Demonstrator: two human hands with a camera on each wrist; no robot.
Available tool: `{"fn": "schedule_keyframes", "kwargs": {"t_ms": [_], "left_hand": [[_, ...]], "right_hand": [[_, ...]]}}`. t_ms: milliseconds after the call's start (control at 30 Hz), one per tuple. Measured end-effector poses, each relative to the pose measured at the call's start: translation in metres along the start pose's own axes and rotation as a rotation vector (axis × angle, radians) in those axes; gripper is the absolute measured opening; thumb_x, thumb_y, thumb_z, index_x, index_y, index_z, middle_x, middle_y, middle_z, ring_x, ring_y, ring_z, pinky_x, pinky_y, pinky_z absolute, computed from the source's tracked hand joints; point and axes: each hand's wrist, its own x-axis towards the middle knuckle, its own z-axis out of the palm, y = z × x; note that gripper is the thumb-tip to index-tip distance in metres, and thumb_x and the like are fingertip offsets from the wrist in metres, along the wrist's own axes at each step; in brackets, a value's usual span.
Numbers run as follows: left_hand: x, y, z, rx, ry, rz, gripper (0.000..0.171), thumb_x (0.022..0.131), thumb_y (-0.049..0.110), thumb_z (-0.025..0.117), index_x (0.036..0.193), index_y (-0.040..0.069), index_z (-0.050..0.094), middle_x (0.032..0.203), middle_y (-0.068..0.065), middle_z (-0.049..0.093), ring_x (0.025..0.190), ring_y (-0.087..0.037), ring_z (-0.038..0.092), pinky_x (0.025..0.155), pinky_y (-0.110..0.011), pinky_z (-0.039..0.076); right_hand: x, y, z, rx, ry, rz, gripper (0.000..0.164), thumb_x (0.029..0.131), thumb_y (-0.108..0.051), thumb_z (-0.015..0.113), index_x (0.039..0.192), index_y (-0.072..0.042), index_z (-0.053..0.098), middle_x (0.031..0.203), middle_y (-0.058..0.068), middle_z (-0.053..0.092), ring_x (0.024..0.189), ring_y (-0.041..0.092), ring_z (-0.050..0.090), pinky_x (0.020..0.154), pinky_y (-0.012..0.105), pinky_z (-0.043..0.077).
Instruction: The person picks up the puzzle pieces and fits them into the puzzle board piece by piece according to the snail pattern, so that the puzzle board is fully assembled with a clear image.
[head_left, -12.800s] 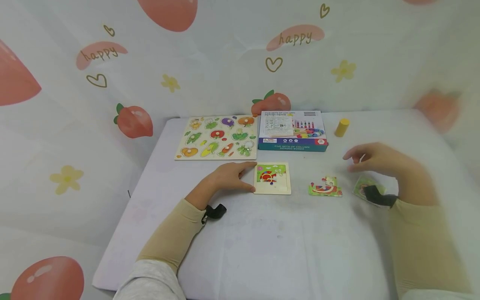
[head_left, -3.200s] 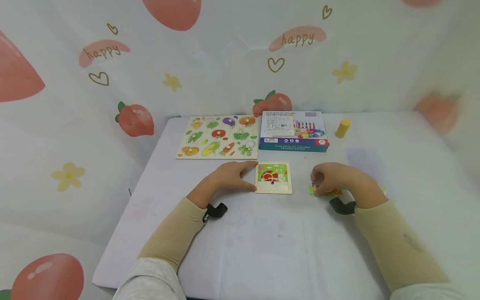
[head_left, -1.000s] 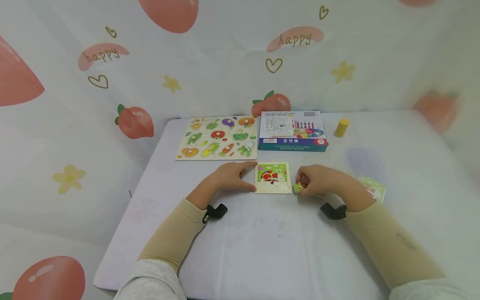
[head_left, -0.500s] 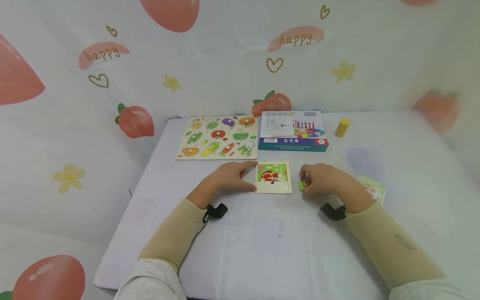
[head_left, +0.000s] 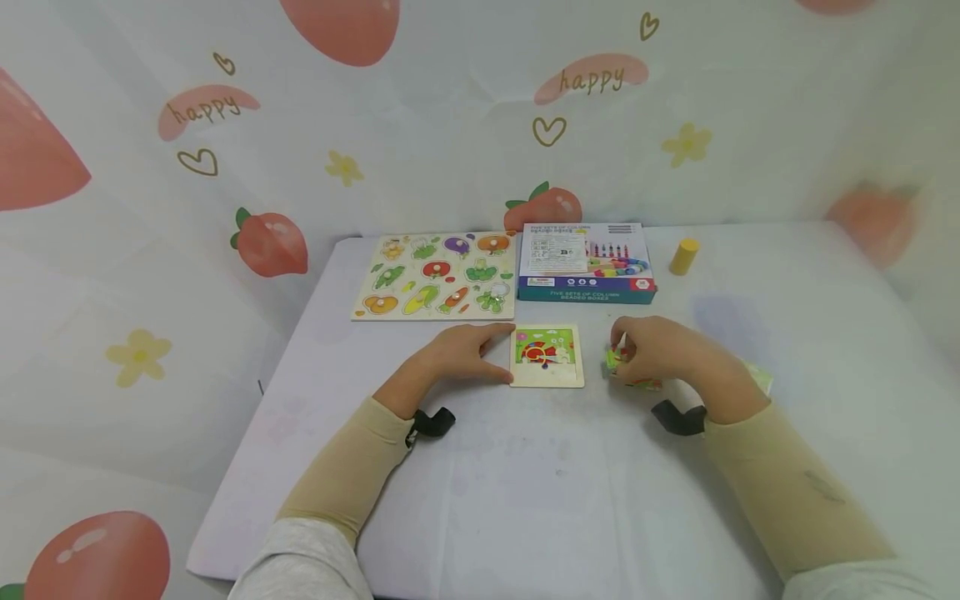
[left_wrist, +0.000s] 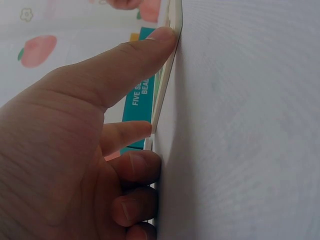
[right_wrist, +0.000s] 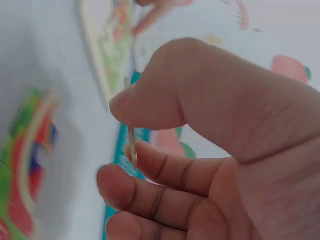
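A small wooden jigsaw tray lies mid-table, with a snail picture filling its upper part and bare wood below. My left hand touches its left edge with thumb and index finger spread apart; in the left wrist view the other fingers curl beneath. To the right of the tray, my right hand pinches a thin green puzzle piece between thumb and fingertip. Seen edge-on in the right wrist view, that puzzle piece hides its printed face. Loose red and green puzzle pieces lie under the right hand, partly covered.
Behind the tray are a vegetable peg puzzle board and a beaded-column game box. A yellow cylinder stands at the back right. A pale green printed card lies beyond the right wrist, mostly hidden.
Over the last second my right hand has drawn back rightward from the tray with a piece. Compared with the earliest frame, more of the snail picture fills the tray. My left hand stays put.
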Motion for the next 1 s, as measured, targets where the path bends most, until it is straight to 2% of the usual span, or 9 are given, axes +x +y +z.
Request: {"fn": "schedule_keyframes", "kwargs": {"t_ms": [100,267,433,567,733,900,1000], "left_hand": [[0.0,0.0,0.0,0.001,0.005,0.001,0.094,0.079,0.064,0.079,0.158,0.033,0.041,0.085,-0.002,0.047,0.081,-0.016,0.047,0.07,-0.034,0.033],[0.0,0.001,0.0,-0.003,0.01,0.002,0.093,0.079,0.064,0.08,0.158,0.033,0.041,0.086,-0.002,0.048,0.082,-0.017,0.047,0.071,-0.034,0.034],[-0.001,0.001,0.0,-0.001,0.009,0.001,0.094,0.079,0.065,0.08,0.158,0.033,0.041,0.086,-0.002,0.047,0.082,-0.017,0.047,0.071,-0.034,0.034],[-0.001,0.0,0.0,-0.007,0.005,-0.002,0.094,0.078,0.066,0.079,0.158,0.033,0.041,0.086,-0.003,0.047,0.083,-0.017,0.048,0.072,-0.035,0.035],[-0.001,0.001,0.0,-0.005,0.003,-0.002,0.094,0.079,0.065,0.079,0.158,0.033,0.041,0.086,-0.002,0.046,0.082,-0.017,0.047,0.072,-0.035,0.035],[-0.002,0.002,-0.001,-0.009,-0.004,-0.011,0.094,0.079,0.066,0.079,0.159,0.034,0.04,0.086,-0.002,0.046,0.085,-0.018,0.049,0.075,-0.037,0.037],[-0.003,0.003,-0.002,-0.014,-0.012,-0.013,0.094,0.079,0.065,0.079,0.159,0.034,0.04,0.088,-0.002,0.048,0.091,-0.019,0.05,0.079,-0.038,0.039]], "right_hand": [[-0.008,0.003,-0.01,-0.013,0.067,-0.027,0.045,0.081,-0.023,0.08,0.118,-0.007,0.061,0.099,0.009,0.061,0.091,0.026,0.057,0.073,0.039,0.052],[-0.023,0.007,-0.027,-0.015,0.153,-0.068,0.042,0.08,-0.021,0.081,0.115,-0.005,0.065,0.103,0.009,0.062,0.093,0.028,0.056,0.075,0.042,0.052],[-0.039,0.009,-0.041,-0.044,0.233,-0.14,0.04,0.081,-0.015,0.077,0.117,0.0,0.068,0.104,0.011,0.063,0.094,0.03,0.057,0.079,0.046,0.05],[-0.053,0.008,-0.049,-0.041,0.272,-0.145,0.042,0.085,-0.018,0.078,0.122,0.0,0.068,0.105,0.013,0.063,0.098,0.033,0.057,0.079,0.048,0.05],[-0.07,0.005,-0.055,-0.051,0.355,-0.169,0.042,0.087,-0.019,0.078,0.124,-0.003,0.068,0.103,0.01,0.062,0.096,0.029,0.054,0.074,0.043,0.047],[-0.085,-0.001,-0.057,-0.065,0.465,-0.25,0.036,0.088,-0.017,0.079,0.121,-0.005,0.07,0.102,0.007,0.061,0.092,0.025,0.052,0.072,0.041,0.044],[-0.093,-0.007,-0.055,-0.065,0.565,-0.324,0.035,0.085,-0.014,0.082,0.117,-0.009,0.072,0.1,0.002,0.06,0.09,0.021,0.051,0.07,0.036,0.043]]}}
